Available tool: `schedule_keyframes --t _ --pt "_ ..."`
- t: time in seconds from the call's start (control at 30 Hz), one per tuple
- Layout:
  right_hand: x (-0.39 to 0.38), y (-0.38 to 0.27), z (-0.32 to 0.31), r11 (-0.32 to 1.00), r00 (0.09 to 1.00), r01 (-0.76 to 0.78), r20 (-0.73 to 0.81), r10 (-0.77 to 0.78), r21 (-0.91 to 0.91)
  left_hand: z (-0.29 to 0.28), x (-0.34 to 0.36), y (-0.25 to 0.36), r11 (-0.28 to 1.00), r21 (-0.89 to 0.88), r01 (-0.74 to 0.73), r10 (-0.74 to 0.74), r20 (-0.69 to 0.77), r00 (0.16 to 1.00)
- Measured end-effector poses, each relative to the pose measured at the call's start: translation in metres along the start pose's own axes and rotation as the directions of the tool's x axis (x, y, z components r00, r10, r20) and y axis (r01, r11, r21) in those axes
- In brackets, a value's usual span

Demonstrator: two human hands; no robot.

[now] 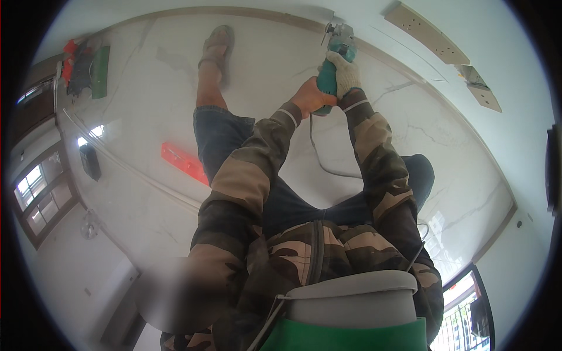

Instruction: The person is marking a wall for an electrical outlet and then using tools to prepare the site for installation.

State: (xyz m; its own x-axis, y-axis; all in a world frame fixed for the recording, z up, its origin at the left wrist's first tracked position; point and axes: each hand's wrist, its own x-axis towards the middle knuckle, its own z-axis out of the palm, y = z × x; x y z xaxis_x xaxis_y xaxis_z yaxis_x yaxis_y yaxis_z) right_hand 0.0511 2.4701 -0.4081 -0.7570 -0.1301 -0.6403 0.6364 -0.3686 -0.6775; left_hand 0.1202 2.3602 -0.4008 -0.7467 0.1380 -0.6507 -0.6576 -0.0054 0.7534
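Observation:
A teal corded power tool (328, 75) with a metal head (341, 36) is held out at the base of the white wall, near the skirting. My bare left hand (307, 95) is closed round the rear of its body. My right hand (345, 76), in a cream knitted glove, grips the body nearer the head. The grey cord (325, 169) runs from the tool's rear across the marble-patterned floor between my legs. A thin metal part (325, 34) at the tool's front is close to the wall; whether it touches cannot be told.
Beige socket plates (427, 34) are on the wall. A red bar (178, 160) lies by my left leg, with long pale strips (129, 161) and a dark object (89, 161) further left. Red and green items (99, 71) lie at the far left, near doors (41, 196).

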Motion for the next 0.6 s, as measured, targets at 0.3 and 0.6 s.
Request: schedule_keyframes --t 0.3,0.6 --pt "0.0001 -0.0030 -0.0005 1.000 1.000 0.011 0.010 -0.011 0.016 0.0011 -0.0008 0.0039 1.000 -0.004 0.020 -0.021 -0.018 1.000" --pt "0.0032 -0.0009 -0.0013 1.000 1.000 -0.002 -0.011 0.002 0.001 -0.0002 0.0050 -0.0017 1.000 -0.018 0.011 -0.011 -0.003 1.000"
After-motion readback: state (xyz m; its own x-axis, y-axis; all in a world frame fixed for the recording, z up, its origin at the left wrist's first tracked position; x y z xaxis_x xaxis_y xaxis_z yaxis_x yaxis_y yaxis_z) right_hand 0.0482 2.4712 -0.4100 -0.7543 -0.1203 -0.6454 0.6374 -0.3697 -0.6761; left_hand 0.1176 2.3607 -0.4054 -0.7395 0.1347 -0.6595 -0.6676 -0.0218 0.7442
